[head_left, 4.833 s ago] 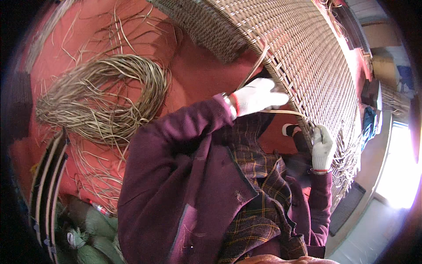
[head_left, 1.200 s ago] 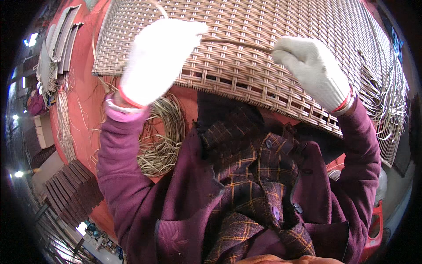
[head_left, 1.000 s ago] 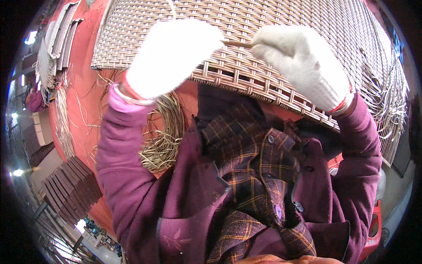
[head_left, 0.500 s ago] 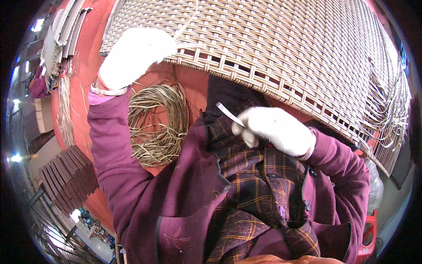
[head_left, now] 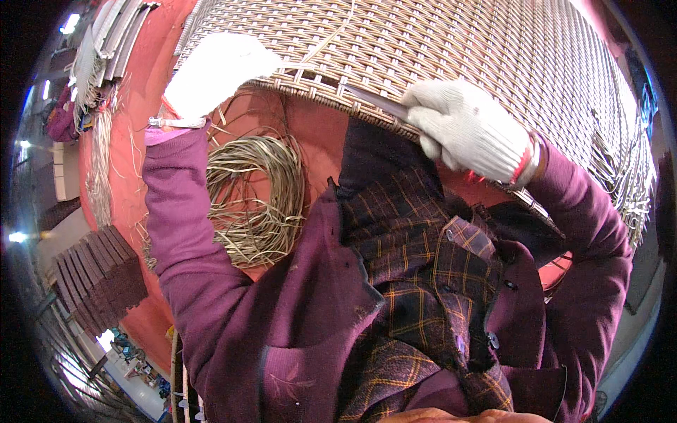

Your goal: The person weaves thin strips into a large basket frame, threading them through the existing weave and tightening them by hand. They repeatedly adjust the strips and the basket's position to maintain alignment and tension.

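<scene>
A large woven wicker panel [head_left: 451, 49] of tan strips fills the top of the view. My left hand [head_left: 215, 70], in a white glove, grips the panel's near edge at the left, where a loose strip [head_left: 331, 35] runs up across the weave. My right hand [head_left: 469, 130], also gloved, is closed around a thin flat dark tool [head_left: 377, 102] whose tip is pushed against the panel's lower edge. Purple sleeves and a plaid shirt fill the lower view.
A coil of loose tan wicker strips [head_left: 250, 197] lies on the red floor [head_left: 120, 148] below the panel. Dark brown slats [head_left: 99, 278] are stacked at the left. More strip bundles [head_left: 95, 63] lie at the upper left. Unwoven strip ends [head_left: 631, 183] hang off the panel's right side.
My right hand has risen from my chest back to the panel's edge with the tool. My left hand has stayed on the left edge.
</scene>
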Tool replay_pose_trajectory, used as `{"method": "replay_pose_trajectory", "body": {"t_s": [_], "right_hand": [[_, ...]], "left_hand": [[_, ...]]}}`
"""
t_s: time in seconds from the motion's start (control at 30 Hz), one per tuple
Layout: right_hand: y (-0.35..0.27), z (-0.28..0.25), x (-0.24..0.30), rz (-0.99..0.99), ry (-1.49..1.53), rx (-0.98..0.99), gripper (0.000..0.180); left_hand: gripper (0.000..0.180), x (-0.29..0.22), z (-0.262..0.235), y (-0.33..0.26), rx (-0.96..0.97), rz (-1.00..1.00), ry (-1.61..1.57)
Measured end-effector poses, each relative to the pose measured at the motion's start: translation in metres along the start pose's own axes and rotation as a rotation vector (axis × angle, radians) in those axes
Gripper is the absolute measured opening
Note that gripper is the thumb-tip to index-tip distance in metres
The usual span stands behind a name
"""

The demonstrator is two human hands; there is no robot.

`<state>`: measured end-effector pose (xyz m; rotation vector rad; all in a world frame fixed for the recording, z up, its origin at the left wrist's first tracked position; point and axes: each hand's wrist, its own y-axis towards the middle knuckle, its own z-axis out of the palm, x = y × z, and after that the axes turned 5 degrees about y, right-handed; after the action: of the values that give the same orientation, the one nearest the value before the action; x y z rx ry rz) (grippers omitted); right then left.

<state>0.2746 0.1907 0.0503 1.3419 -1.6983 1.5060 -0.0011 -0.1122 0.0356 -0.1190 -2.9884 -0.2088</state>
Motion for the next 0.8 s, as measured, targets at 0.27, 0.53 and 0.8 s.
{"method": "replay_pose_trajectory", "body": {"t_s": [0.27, 0.53, 0.8], "right_hand": [[0.053, -0.015, 0.003, -0.371, -0.756, -0.065, 0.021], [0.095, 0.000, 0.016, -0.573, -1.166, 0.092, 0.022], [0.115, 0.004, 0.021, -0.294, -0.923, 0.293, 0.020]], "left_hand": [[0.032, 0.016, 0.012, -0.022, 0.034, -0.143, 0.063], [0.034, 0.018, 0.039, -0.025, -0.025, -0.131, -0.061], [0.041, 0.017, 0.035, -0.014, -0.036, 0.074, 0.099]]}}
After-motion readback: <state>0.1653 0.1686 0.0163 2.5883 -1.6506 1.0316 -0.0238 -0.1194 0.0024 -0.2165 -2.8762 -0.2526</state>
